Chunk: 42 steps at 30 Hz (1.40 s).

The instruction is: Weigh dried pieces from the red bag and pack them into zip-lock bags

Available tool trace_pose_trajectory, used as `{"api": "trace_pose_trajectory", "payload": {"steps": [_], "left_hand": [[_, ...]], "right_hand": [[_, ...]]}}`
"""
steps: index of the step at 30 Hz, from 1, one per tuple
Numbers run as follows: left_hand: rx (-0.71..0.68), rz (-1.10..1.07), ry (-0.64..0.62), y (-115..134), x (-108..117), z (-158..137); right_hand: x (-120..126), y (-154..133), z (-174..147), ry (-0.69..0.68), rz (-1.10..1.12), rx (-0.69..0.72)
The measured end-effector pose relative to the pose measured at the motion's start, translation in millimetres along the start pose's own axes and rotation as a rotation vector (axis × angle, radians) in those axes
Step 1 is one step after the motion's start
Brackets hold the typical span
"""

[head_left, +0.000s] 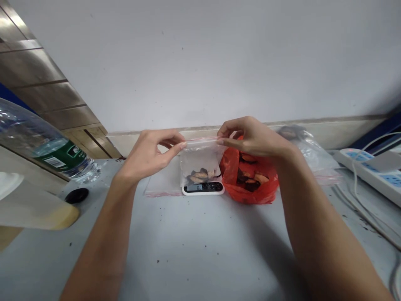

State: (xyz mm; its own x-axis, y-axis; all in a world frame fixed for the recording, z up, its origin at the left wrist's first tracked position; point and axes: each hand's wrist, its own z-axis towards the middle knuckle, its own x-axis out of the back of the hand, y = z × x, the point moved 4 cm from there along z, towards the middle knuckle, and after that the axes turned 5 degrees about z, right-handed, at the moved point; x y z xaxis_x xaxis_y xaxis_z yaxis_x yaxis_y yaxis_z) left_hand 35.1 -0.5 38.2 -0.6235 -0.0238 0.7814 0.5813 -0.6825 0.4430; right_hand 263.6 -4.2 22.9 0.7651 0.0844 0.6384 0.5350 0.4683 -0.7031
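A clear zip bag hangs upright between my hands, with several dark-edged, tan dried slices at its bottom. My left hand pinches the top left corner of the bag. At the top right corner, the fingers of my right hand are closed on the seal strip. Right behind and below the bag is a small digital kitchen scale; its display appears to read zero. Beside it on the right, a red plastic bag stands open with more of the slices inside.
Flat clear bags lie left of the scale. At the back right is another filled clear bag, near a white power strip with cables. A large water bottle, a black cap and a translucent container are at left.
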Motion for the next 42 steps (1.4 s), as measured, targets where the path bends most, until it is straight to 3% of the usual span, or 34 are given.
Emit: {"api": "trace_pose_trajectory", "payload": {"steps": [10, 15, 20, 26, 34, 42], "left_hand": [[-0.023, -0.087, 0.035, -8, -9, 3], [-0.089, 0.012, 0.102, -1, -12, 3], [-0.081, -0.064, 0.141, 5, -16, 3], [0.016, -0.122, 0.112, 1, -11, 1], [0.019, -0.149, 0.128, -3, -5, -1], [-0.002, -0.138, 0.14, -3, -11, 2]], "right_hand": [[-3, -13, 2, -0.003, 0.041, 0.064], [-10, -28, 2, -0.004, -0.057, 0.053], [-23, -38, 7, -0.02, -0.031, 0.078], [-17, -37, 7, 0.051, -0.014, 0.066], [1, -14, 0, -0.07, 0.092, -0.027], [-3, -18, 2, -0.003, 0.121, 0.019]]}}
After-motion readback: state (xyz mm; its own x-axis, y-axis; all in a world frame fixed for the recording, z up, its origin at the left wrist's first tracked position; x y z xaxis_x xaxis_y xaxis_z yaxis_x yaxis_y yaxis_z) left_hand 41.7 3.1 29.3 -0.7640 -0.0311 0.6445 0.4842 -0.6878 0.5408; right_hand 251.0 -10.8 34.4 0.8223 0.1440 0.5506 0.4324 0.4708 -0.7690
